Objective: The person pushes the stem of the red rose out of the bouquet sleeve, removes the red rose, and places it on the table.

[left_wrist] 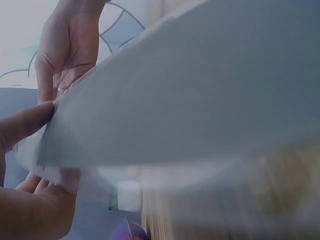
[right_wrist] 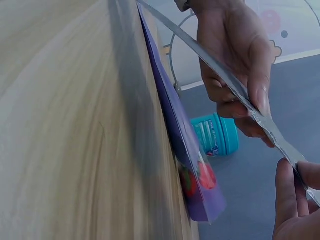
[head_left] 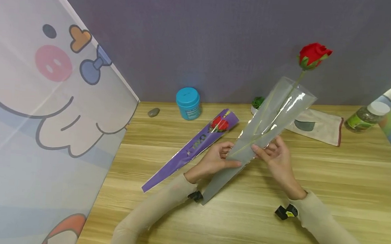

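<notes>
Both hands, the left hand (head_left: 214, 161) and right hand (head_left: 277, 157), pinch a glossy, tapering clear sleeve (head_left: 258, 133). A red rose (head_left: 313, 55) pokes out above. A purple sleeve (head_left: 194, 148) lies on the woodgrain table (head_left: 346, 183).

Two red roses: one (head_left: 314, 54) in a clear sleeve (head_left: 265, 130), one (head_left: 219, 123) in a purple sleeve (head_left: 190, 149); one teal jar (head_left: 188, 103); one bottle (head_left: 367, 117); one pebble (head_left: 154, 112); one cloth (head_left: 317, 125); perhaps one small plant (head_left: 258, 102); two hands.

A makeshift craft booth (cartoon-print curtains (head_left: 49, 102), grey backdrop (head_left: 204, 36)) around a wooden table (head_left: 346, 176).
</notes>
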`<state>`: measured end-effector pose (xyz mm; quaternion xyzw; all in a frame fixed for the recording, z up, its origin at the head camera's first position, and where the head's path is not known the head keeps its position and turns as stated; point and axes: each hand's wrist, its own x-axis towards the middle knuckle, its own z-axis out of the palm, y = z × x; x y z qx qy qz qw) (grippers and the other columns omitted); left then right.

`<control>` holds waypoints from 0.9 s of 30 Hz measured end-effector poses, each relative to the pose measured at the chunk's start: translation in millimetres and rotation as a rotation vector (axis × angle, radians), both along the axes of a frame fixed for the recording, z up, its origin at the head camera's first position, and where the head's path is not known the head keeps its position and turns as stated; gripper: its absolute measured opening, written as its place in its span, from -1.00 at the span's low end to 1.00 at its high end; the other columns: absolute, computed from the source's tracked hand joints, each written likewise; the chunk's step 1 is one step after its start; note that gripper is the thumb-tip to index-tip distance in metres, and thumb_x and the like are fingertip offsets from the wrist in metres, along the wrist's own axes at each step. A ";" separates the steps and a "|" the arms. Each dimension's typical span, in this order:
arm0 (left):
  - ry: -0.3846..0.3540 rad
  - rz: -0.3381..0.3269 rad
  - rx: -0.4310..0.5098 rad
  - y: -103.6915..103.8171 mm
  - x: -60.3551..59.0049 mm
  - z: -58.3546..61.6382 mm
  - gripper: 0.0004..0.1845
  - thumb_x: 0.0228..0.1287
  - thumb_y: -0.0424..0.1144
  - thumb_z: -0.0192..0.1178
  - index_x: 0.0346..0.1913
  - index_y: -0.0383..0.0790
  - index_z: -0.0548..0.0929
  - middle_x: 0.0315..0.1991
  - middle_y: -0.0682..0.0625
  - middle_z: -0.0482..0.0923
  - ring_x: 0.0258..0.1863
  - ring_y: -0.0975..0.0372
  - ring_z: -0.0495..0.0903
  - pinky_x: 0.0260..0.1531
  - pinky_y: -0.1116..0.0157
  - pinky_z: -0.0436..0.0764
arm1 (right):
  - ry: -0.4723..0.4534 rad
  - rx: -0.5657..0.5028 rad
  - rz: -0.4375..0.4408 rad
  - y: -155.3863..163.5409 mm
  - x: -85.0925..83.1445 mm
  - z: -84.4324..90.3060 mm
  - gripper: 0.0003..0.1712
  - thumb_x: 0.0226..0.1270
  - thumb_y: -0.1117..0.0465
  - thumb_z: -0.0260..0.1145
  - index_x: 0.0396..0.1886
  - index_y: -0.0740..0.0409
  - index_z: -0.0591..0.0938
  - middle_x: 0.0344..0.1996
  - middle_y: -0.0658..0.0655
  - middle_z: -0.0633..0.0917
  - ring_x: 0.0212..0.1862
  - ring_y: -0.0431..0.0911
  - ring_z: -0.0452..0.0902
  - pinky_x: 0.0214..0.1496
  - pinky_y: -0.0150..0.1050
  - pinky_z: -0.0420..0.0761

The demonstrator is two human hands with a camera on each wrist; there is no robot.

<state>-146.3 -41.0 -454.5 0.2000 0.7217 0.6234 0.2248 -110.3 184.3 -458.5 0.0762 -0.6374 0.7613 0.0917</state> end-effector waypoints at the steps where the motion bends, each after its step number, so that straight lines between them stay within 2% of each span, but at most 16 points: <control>1: 0.000 0.002 0.004 0.9 -0.1 0.1 -0.54 0.19 -0.41 0.49 0.16 -0.31 0.64 0.04 -0.28 0.77 -0.24 0.35 0.76 -0.21 0.36 0.73 | -0.009 0.010 0.001 -0.4 0.1 -0.5 -0.37 0.33 0.61 0.33 0.35 0.18 0.47 -0.12 -0.15 0.84 -0.19 -0.28 0.81 -0.21 -0.38 0.77; 8: 0.000 0.017 0.030 3.3 0.1 -0.4 -0.49 0.15 -0.46 0.50 0.18 -0.30 0.63 0.07 -0.28 0.76 -0.22 0.33 0.75 -0.20 0.36 0.71 | -0.040 0.004 0.009 -2.0 0.4 -2.5 -0.35 0.35 0.57 0.34 0.40 0.20 0.44 -0.10 -0.15 0.84 -0.14 -0.27 0.82 -0.15 -0.36 0.77; 18: 0.044 0.028 -0.006 2.0 -0.7 0.1 -0.41 0.13 -0.49 0.51 0.25 -0.23 0.60 0.11 -0.23 0.76 -0.13 0.27 0.76 -0.16 0.37 0.70 | -0.064 0.013 0.021 -4.4 -0.3 -3.0 -0.30 0.37 0.54 0.34 0.45 0.19 0.39 -0.09 -0.17 0.84 -0.12 -0.28 0.82 -0.15 -0.36 0.77; 27: 0.046 0.003 0.056 0.0 -1.2 -2.5 -0.42 0.14 -0.54 0.46 0.25 -0.31 0.58 0.10 -0.29 0.74 -0.13 0.33 0.73 -0.11 0.39 0.67 | -0.084 0.024 0.019 -5.3 0.2 -3.3 -0.29 0.37 0.53 0.35 0.47 0.19 0.37 -0.07 -0.20 0.83 -0.11 -0.28 0.82 -0.15 -0.35 0.77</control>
